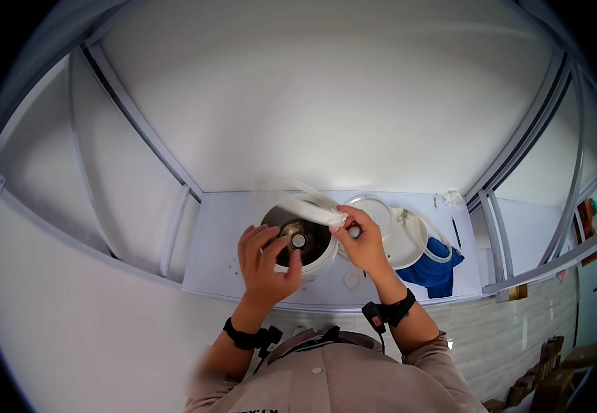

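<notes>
A round white appliance body, like a rice cooker with its inner pot out, stands at the table's middle. Inside its dark well, a round metal piece shows at the centre. My left hand is over the well's left side, fingers spread and bent, holding nothing I can see. Above the far right rim, my right hand pinches one end of a white curved strip. The strip arches over the opening, its far part blurred and pale against the wall. I cannot tell what part it is.
Right of the body lie a round metal lid and a white lid. A blue cloth lies by a clear ring. Nearby are a dark pen-like rod, crumpled white material and a small pale ring.
</notes>
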Action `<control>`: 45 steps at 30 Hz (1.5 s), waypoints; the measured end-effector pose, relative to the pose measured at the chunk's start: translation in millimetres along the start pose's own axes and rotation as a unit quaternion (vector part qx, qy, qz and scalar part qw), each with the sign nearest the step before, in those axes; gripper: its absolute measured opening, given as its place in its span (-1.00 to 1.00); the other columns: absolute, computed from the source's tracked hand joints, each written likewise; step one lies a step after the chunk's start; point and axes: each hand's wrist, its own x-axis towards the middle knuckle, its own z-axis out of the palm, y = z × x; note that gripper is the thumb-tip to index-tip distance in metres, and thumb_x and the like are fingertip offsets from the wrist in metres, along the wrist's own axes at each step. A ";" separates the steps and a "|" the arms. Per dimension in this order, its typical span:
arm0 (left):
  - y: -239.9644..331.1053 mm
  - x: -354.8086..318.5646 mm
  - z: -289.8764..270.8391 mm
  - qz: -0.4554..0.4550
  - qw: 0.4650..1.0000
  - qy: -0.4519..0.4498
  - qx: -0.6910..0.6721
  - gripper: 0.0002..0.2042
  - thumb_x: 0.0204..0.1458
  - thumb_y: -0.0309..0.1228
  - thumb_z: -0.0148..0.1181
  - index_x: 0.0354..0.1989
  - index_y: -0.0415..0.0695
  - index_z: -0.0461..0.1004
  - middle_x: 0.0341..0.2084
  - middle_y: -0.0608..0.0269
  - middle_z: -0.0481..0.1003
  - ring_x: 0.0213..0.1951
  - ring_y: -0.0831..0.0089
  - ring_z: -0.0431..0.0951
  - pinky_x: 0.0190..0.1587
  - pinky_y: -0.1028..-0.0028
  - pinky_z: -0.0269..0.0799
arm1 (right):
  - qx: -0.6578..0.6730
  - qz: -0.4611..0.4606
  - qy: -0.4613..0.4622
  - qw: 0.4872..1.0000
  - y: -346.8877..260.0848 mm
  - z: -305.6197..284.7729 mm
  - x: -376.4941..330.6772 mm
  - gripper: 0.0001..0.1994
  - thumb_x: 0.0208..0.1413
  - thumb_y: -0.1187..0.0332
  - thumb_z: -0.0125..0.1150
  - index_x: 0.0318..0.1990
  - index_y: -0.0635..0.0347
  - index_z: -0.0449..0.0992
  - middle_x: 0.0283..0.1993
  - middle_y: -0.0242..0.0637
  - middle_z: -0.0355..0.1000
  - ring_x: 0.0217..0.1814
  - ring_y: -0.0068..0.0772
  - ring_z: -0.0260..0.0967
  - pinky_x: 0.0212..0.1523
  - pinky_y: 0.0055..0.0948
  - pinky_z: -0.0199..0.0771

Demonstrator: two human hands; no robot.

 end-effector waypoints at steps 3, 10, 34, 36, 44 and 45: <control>-10.9 -26.1 0.0 -0.092 0.995 -0.022 -0.017 -0.57 -0.06 -0.44 0.47 0.03 -0.15 0.53 0.14 0.03 0.49 0.16 -0.09 0.48 0.27 -0.03 0.39 | 0.056 0.065 0.016 0.996 3.0 -3.7 15.9 -0.60 0.23 0.32 0.50 0.17 0.25 0.63 -0.34 -0.51 0.41 -0.28 -0.63 0.30 -0.23 -0.55 0.36; -15.6 -61.0 12.7 -0.057 0.979 -0.198 0.002 -0.57 0.04 -0.21 0.48 0.09 -0.04 0.62 0.04 0.23 0.59 0.17 0.11 0.53 0.36 -0.02 0.29 | 0.056 0.190 0.074 0.977 7.7 -5.4 49.9 -0.61 0.29 0.13 0.42 0.04 0.28 0.66 -0.37 -0.45 0.50 -0.41 -0.61 0.37 -0.32 -0.50 0.41; 9.1 -60.4 61.0 -0.048 0.922 -0.356 0.144 -0.45 0.04 -0.02 0.45 0.14 -0.05 0.54 -0.33 0.21 0.64 -0.34 0.21 0.63 -0.13 0.20 0.37 | -0.434 0.054 -0.021 0.899 35.9 36.7 20.5 -0.70 0.32 0.11 0.22 -0.28 0.16 0.63 -0.38 -0.01 0.59 -0.33 0.15 0.62 -0.37 0.03 0.62; 8.9 -59.6 61.3 -0.051 0.916 -0.372 0.142 -0.52 0.02 -0.01 0.47 -0.01 -0.04 0.56 -0.37 0.21 0.63 -0.36 0.20 0.63 -0.15 0.20 0.35 | -0.453 0.039 -0.011 0.891 35.5 37.7 19.3 -0.69 0.32 0.11 0.22 -0.33 0.16 0.62 -0.40 -0.03 0.58 -0.42 0.13 0.61 -0.44 0.01 0.60; 4.6 -63.9 65.8 -0.049 0.924 -0.357 0.131 -0.48 -0.17 0.00 0.58 -0.14 -0.03 0.53 -0.38 0.25 0.62 -0.36 0.21 0.63 -0.17 0.25 0.41 | -0.426 0.039 0.022 0.904 41.8 38.8 16.3 -0.70 0.30 0.12 0.26 -0.35 0.14 0.63 -0.41 -0.03 0.56 -0.43 0.14 0.60 -0.46 0.04 0.58; 4.5 -65.0 66.3 -0.048 0.925 -0.352 0.133 -0.47 -0.18 0.00 0.58 -0.13 -0.03 0.53 -0.38 0.26 0.62 -0.36 0.22 0.63 -0.17 0.25 0.42 | -0.423 0.041 0.022 0.905 42.0 39.0 15.8 -0.71 0.30 0.12 0.26 -0.35 0.14 0.63 -0.41 -0.03 0.56 -0.43 0.14 0.60 -0.46 0.04 0.58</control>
